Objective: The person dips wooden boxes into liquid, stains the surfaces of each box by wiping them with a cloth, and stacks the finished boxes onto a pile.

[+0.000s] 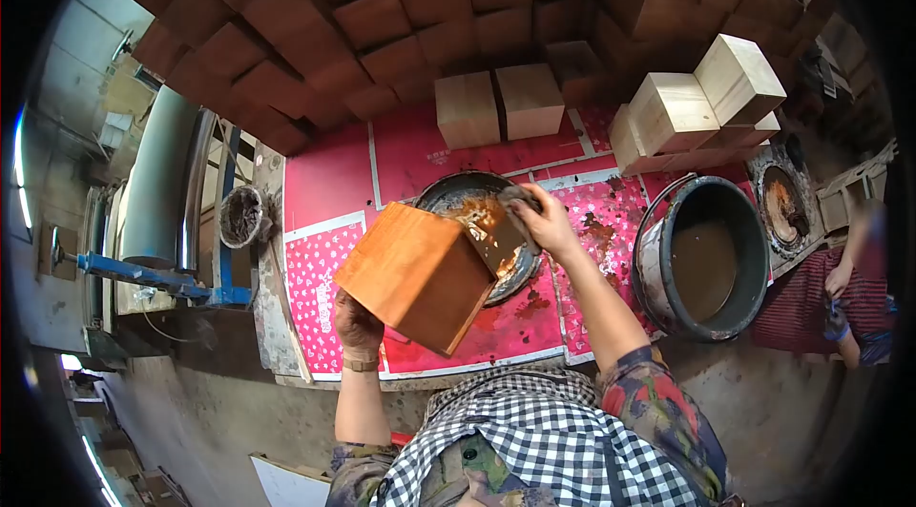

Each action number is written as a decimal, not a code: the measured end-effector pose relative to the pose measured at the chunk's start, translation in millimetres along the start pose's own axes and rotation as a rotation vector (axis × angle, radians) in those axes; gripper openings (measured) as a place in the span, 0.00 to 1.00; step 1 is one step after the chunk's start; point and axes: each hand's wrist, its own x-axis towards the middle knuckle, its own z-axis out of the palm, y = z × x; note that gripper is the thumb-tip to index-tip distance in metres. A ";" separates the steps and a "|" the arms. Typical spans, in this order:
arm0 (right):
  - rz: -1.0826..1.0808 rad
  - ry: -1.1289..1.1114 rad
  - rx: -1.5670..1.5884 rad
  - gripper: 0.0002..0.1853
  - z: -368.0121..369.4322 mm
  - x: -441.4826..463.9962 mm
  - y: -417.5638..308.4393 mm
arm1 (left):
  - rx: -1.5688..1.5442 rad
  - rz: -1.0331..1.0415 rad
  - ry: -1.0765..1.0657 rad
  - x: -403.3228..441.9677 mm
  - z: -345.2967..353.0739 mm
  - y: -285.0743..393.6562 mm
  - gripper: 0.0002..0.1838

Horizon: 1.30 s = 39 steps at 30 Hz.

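Observation:
My left hand (pixel 357 324) grips the lower left side of a wooden box (pixel 396 264), which is tilted above the table and stained a wet-looking orange-brown. Part of that hand is hidden under the box. My right hand (pixel 551 223) is closed on a dark sponge or wad of cloth (pixel 518 198), held over the right side of a round black pan (pixel 465 185). Brown liquid and pale patches show in the pan. The box covers the pan's lower left part and sits apart from the sponge.
Pale unstained boxes (pixel 468 111) stand behind the pan, with more stacked (pixel 673 114) at right. Reddish-brown boxes (pixel 334 30) form a wall behind. A bucket of brown liquid (pixel 704 269) stands right, a crusted pot (pixel 244 216) left. Another person (pixel 840 278) is at far right.

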 end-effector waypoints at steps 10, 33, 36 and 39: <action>-0.478 0.225 -0.374 0.16 46.1 -45.5 -101.5 | -0.215 -0.202 -0.012 25.2 -31.4 -8.4 0.25; 0.279 0.131 -0.259 0.16 82.8 -110.8 -21.5 | 0.961 0.180 -0.321 95.5 19.5 -24.7 0.10; 0.218 0.315 -0.533 0.15 54.1 -108.8 -2.2 | 1.460 0.425 -0.640 95.0 32.3 -53.7 0.07; 0.089 0.305 -0.761 0.17 43.7 -99.8 -1.8 | 1.627 0.503 -0.923 91.4 22.1 -91.3 0.08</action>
